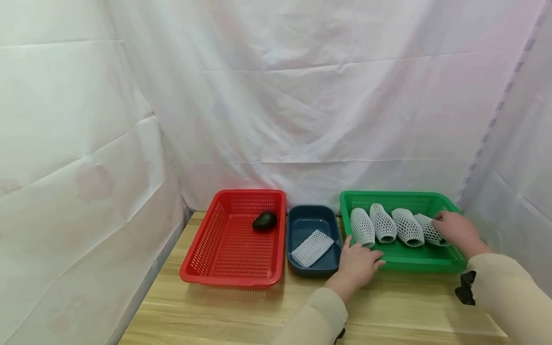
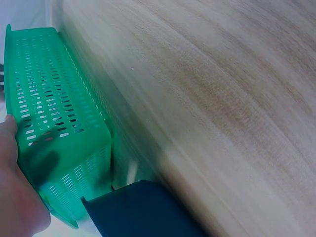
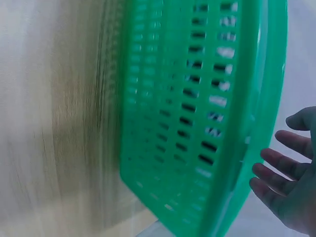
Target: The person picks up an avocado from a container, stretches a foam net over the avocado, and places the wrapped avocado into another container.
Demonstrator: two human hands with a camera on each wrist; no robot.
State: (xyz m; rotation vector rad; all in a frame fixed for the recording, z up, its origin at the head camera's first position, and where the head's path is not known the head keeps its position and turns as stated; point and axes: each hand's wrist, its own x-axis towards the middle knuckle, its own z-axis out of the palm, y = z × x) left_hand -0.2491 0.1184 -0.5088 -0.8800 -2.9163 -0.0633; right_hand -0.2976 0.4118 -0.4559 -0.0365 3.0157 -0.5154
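Note:
Several white foam net sleeves (image 1: 407, 227) lie side by side in the green basket (image 1: 422, 265), with something dark showing through the mesh of some. My right hand (image 1: 460, 231) is over the basket's right part, fingertips right at the rightmost foam-netted item (image 1: 431, 231). In the right wrist view its fingers (image 3: 276, 180) are spread and loosely bent above the rim. At the basket's near left corner, my left hand (image 1: 359, 262) rests on the rim with its fingers reaching toward the leftmost sleeve (image 1: 362, 227).
A dark blue tub (image 1: 313, 273) stands between the two baskets, holding a flat white foam net (image 1: 312, 248). On the left, the red basket (image 1: 230, 280) contains a dark avocado-shaped fruit (image 1: 265, 221). White cloth (image 1: 302, 96) hangs behind the wooden table (image 1: 224, 316).

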